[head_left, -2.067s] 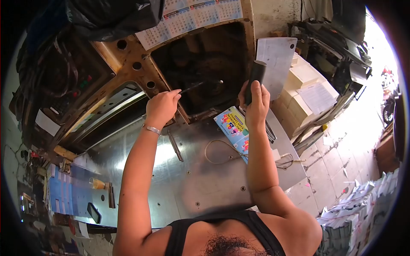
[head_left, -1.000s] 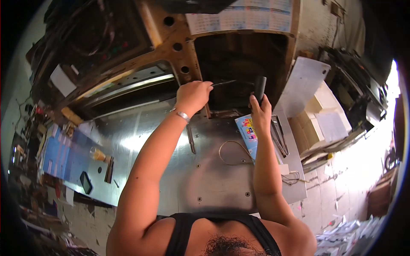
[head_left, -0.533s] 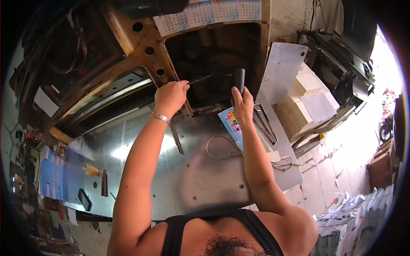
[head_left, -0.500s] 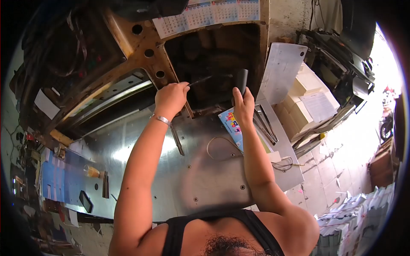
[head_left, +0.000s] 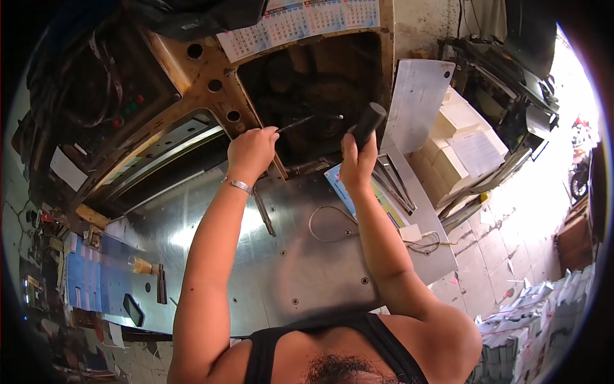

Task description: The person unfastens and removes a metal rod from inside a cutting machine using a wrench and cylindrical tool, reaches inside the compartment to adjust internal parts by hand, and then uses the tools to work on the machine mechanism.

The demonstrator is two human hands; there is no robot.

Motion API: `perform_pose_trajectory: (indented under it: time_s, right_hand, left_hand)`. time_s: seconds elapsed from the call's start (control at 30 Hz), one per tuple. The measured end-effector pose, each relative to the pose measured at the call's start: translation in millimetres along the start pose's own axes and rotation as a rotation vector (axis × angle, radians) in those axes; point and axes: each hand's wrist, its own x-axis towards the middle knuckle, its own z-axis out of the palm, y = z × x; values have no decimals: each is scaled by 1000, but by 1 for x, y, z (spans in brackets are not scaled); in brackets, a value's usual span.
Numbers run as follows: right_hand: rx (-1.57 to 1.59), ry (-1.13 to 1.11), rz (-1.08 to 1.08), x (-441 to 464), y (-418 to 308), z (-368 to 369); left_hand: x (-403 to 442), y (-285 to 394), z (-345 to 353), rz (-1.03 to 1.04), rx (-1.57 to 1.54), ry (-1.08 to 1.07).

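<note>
My left hand point(head_left: 251, 152) pinches a thin dark rod point(head_left: 299, 123) at the edge of the machine's brown frame point(head_left: 216, 102). The rod's light tip points right, across the dark opening point(head_left: 313, 83). My right hand point(head_left: 359, 160) is wrapped round a dark cylinder point(head_left: 368, 124), which stands tilted, its round end up and to the right. A small gap lies between the rod's tip and the cylinder. Under my right forearm, a blue and yellow printed booklet point(head_left: 335, 180) rests on the metal table point(head_left: 320, 269).
Metal bars point(head_left: 395, 182) and a looped cord point(head_left: 311, 224) lie near the booklet. A metal plate point(head_left: 417, 102) leans by stacked paper blocks point(head_left: 451, 153). On the left are a glass point(head_left: 139, 264), a phone point(head_left: 133, 310) and blue sheets point(head_left: 84, 275). Another bar point(head_left: 263, 211) lies mid-table.
The view has shifted a little. The cylinder, more upright half a second ago, now tilts further right, showing its round end. Both hands keep their hold.
</note>
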Motion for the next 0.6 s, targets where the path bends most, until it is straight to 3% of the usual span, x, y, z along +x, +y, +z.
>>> perform_pose_trajectory:
  time_s: [0.03,0.13,0.17,0.27,0.3,0.4,0.43,0.53,0.6]
  right_hand:
    - [42,12,-26,-4,10,1]
    - [-187,-266,385,-1,22,-15]
    - [-235,-214,367,-1,29,-17]
    - [22,-58,228,2,-6,-5]
    - [-45,6,159,2,-3,-4]
    - [-272,-76,34,-4,-3,-3]
    - [-299,-284,341,-1,11,-10]
    - [-143,-141,426,-4,5,-7]
    - [-84,-32,133,-8,6,-4]
  left_hand:
    - [0,-1,1,10,-9,9]
    - [-3,2,-2,17,-21,-28]
    - [-1,2,-5,19,-16,-47]
    - [1,0,-4,-22,-9,-67]
    - [1,0,-4,-24,-7,-62]
    - [-1,2,-4,1,14,-19]
    - [-3,3,-2,5,3,-26]
    - [6,1,-7,20,0,-30]
    - [0,2,-5,-11,-2,-56]
